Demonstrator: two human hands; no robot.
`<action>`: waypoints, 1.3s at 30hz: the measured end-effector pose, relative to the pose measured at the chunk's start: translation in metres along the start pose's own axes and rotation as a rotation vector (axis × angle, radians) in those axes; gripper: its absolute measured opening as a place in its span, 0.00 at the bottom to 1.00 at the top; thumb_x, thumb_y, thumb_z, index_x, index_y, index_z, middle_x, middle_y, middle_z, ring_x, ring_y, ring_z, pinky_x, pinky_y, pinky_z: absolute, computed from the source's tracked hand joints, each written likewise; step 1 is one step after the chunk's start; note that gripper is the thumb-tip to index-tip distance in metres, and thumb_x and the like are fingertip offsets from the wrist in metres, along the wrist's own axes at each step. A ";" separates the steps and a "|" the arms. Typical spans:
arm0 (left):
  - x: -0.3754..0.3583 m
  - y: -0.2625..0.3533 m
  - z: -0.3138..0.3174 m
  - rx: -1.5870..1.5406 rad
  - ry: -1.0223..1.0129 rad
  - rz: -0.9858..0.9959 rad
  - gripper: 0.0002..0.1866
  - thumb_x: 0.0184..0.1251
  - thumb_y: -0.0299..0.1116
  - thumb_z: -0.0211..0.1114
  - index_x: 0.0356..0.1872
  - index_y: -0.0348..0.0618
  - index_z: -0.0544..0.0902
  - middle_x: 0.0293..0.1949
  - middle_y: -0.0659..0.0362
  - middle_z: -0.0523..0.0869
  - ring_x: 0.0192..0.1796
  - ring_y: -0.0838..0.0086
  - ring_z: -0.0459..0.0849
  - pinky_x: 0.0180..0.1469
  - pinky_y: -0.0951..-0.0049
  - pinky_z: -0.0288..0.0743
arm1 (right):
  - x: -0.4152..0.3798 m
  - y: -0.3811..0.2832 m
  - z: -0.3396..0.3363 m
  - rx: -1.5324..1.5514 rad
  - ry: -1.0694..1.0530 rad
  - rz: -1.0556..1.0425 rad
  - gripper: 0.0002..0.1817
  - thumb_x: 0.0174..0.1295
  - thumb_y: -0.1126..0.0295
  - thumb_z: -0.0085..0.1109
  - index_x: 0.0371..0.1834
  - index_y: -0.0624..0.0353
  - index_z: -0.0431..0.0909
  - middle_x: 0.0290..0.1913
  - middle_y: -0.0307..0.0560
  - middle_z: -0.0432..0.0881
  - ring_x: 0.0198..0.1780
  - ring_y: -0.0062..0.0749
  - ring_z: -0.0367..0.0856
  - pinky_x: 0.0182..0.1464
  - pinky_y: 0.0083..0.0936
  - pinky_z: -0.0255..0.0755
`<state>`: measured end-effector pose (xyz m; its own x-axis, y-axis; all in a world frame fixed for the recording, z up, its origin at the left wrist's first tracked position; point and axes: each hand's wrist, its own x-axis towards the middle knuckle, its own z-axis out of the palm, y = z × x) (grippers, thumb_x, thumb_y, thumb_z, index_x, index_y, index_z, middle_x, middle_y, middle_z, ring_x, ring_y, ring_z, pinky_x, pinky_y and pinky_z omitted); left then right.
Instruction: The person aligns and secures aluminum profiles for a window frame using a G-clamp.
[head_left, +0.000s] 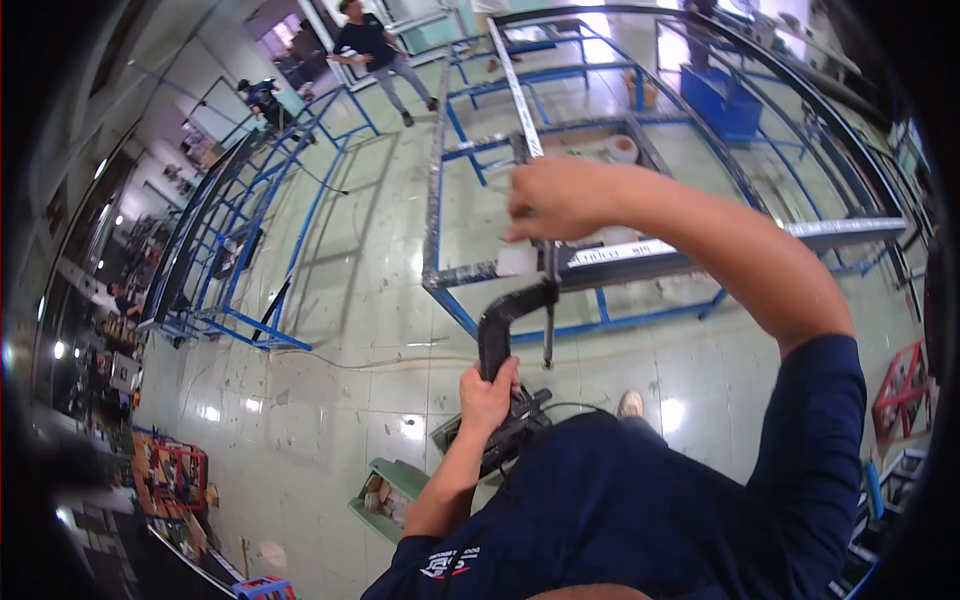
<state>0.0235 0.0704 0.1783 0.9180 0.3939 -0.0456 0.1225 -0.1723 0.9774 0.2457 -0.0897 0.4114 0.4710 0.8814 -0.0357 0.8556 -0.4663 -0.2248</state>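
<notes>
My left hand (pixel 487 398) is wrapped around the lower part of a thick black bent bar that looks like a C-clamp (pixel 497 325). A thin rod (pixel 548 335) hangs down at the end of the clamp, beside the edge of the frame. Over the near corner of the blue metal frame (pixel 465 318), my right hand (pixel 560 198) has its fingers curled closed; what they hold is hidden. Just below that hand lies a dark bar with white printed film (pixel 625 252), and a small white block (pixel 517 262) sits left of the clamp.
A second blue frame (pixel 300 250) stands at left. A green box (pixel 385 495) with small pieces is on the floor near my left forearm. Rolls of tape (pixel 621 149) lie inside the near frame. A blue bin (pixel 722 103) is beyond. Another person (pixel 372 45) stands at the back.
</notes>
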 end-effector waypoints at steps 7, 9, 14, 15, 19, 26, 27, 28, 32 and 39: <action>-0.006 0.012 -0.038 0.164 -0.005 0.020 0.18 0.71 0.43 0.72 0.33 0.36 0.86 0.21 0.57 0.86 0.25 0.73 0.87 0.31 0.69 0.79 | -0.071 0.051 0.033 0.035 0.009 0.140 0.29 0.73 0.39 0.54 0.54 0.51 0.90 0.61 0.53 0.76 0.67 0.52 0.69 0.72 0.42 0.66; -0.006 0.018 -0.051 0.321 -0.027 0.089 0.18 0.69 0.45 0.73 0.34 0.37 0.86 0.22 0.52 0.86 0.25 0.62 0.88 0.31 0.65 0.79 | -0.062 0.077 0.065 0.116 0.027 0.187 0.28 0.74 0.40 0.52 0.55 0.50 0.90 0.61 0.54 0.76 0.66 0.52 0.71 0.72 0.40 0.66; -0.002 0.038 -0.065 0.521 -0.113 0.241 0.17 0.67 0.48 0.74 0.36 0.43 0.88 0.27 0.49 0.87 0.30 0.49 0.87 0.33 0.60 0.80 | -0.056 0.060 0.063 1.082 -0.228 0.237 0.28 0.81 0.47 0.44 0.57 0.58 0.86 0.67 0.48 0.79 0.67 0.41 0.76 0.72 0.35 0.67; -0.001 0.044 -0.066 0.621 -0.119 0.290 0.16 0.67 0.48 0.74 0.37 0.44 0.89 0.28 0.50 0.88 0.31 0.50 0.87 0.33 0.59 0.80 | -0.058 0.050 0.061 1.047 -0.202 0.113 0.29 0.81 0.46 0.43 0.55 0.61 0.86 0.68 0.47 0.79 0.68 0.38 0.77 0.72 0.36 0.66; 0.002 0.036 -0.076 0.739 -0.112 0.299 0.15 0.66 0.48 0.75 0.39 0.47 0.90 0.30 0.52 0.89 0.31 0.52 0.88 0.34 0.59 0.81 | -0.086 0.038 0.078 0.649 -0.120 -0.119 0.32 0.80 0.41 0.39 0.55 0.52 0.88 0.78 0.55 0.66 0.79 0.50 0.62 0.79 0.44 0.57; 0.001 0.040 -0.078 0.644 -0.159 0.226 0.15 0.67 0.48 0.74 0.39 0.47 0.90 0.27 0.53 0.88 0.31 0.53 0.87 0.35 0.61 0.80 | -0.074 0.074 0.115 0.347 -0.044 0.367 0.29 0.80 0.41 0.37 0.67 0.41 0.83 0.86 0.61 0.49 0.85 0.62 0.48 0.82 0.53 0.49; 0.003 0.041 -0.075 0.684 -0.159 0.240 0.15 0.67 0.47 0.74 0.38 0.47 0.90 0.26 0.53 0.88 0.30 0.54 0.87 0.35 0.62 0.80 | -0.076 0.069 0.104 0.613 -0.050 0.220 0.29 0.80 0.40 0.38 0.66 0.41 0.83 0.86 0.61 0.48 0.85 0.63 0.48 0.82 0.52 0.49; 0.003 0.042 -0.073 0.688 -0.159 0.244 0.15 0.67 0.47 0.74 0.38 0.47 0.90 0.26 0.53 0.88 0.30 0.54 0.87 0.35 0.62 0.80 | -0.079 0.064 0.095 0.875 -0.056 0.066 0.29 0.79 0.40 0.38 0.66 0.40 0.83 0.86 0.61 0.46 0.85 0.64 0.47 0.82 0.50 0.49; 0.006 0.039 -0.075 0.632 -0.119 0.194 0.14 0.66 0.47 0.75 0.39 0.47 0.90 0.27 0.54 0.88 0.30 0.56 0.88 0.35 0.63 0.80 | -0.104 0.041 0.076 0.483 -0.111 -0.063 0.30 0.79 0.40 0.37 0.66 0.41 0.84 0.86 0.61 0.46 0.85 0.65 0.44 0.83 0.49 0.45; 0.007 0.050 -0.073 0.640 -0.181 0.325 0.15 0.65 0.46 0.76 0.41 0.46 0.91 0.31 0.54 0.90 0.31 0.56 0.89 0.35 0.64 0.81 | -0.084 0.067 0.100 0.651 0.069 0.250 0.36 0.79 0.36 0.34 0.67 0.49 0.83 0.86 0.62 0.45 0.86 0.64 0.39 0.84 0.48 0.40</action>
<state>0.0088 0.1305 0.2414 0.9866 0.0872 0.1382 -0.0214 -0.7698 0.6380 0.2419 -0.1874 0.3018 0.6678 0.7367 -0.1059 0.4268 -0.4956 -0.7565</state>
